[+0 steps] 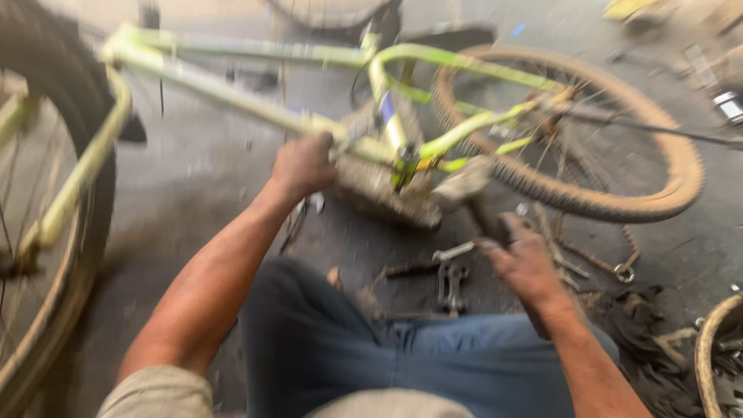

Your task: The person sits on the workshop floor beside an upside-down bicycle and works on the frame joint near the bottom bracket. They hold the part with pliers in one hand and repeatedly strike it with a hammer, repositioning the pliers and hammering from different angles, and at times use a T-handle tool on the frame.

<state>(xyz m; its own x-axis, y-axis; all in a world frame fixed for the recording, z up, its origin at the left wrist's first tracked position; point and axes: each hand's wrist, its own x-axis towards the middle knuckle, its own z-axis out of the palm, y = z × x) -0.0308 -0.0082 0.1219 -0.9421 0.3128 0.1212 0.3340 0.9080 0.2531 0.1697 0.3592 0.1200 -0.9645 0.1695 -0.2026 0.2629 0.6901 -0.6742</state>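
Pic's pretty blurry w/ motion, so take details loosely. A lime-green bike frame [232, 93] is lying on its side on the grey concrete floor [193, 178], stretching from the left edge across the middle toward the back. The left hand [303, 164] is pressing down on the frame's down tube right by the bottom bracket [404, 159], fingers clenched around the tube. The right hand [520, 255] is sitting lower and to the right, fingers wrapped round a dark handle-like tool [481, 215] that's pointing up toward the grimy crank area; can't tell what kind of tool it is, too smeared. The rear wheel [588, 201] w/ its dusty tan tyre is lying to the right of the bracket, near the right hand. The front wheel [46, 255] is running along the left edge of the floor, dark tyre. Between the hands, just past the blue-trousered knees [371, 348], a few small metal bits [452, 282] are lying on the floor. A heap of dark rags and scrap [658, 340] is piling up near the bottom right corner.
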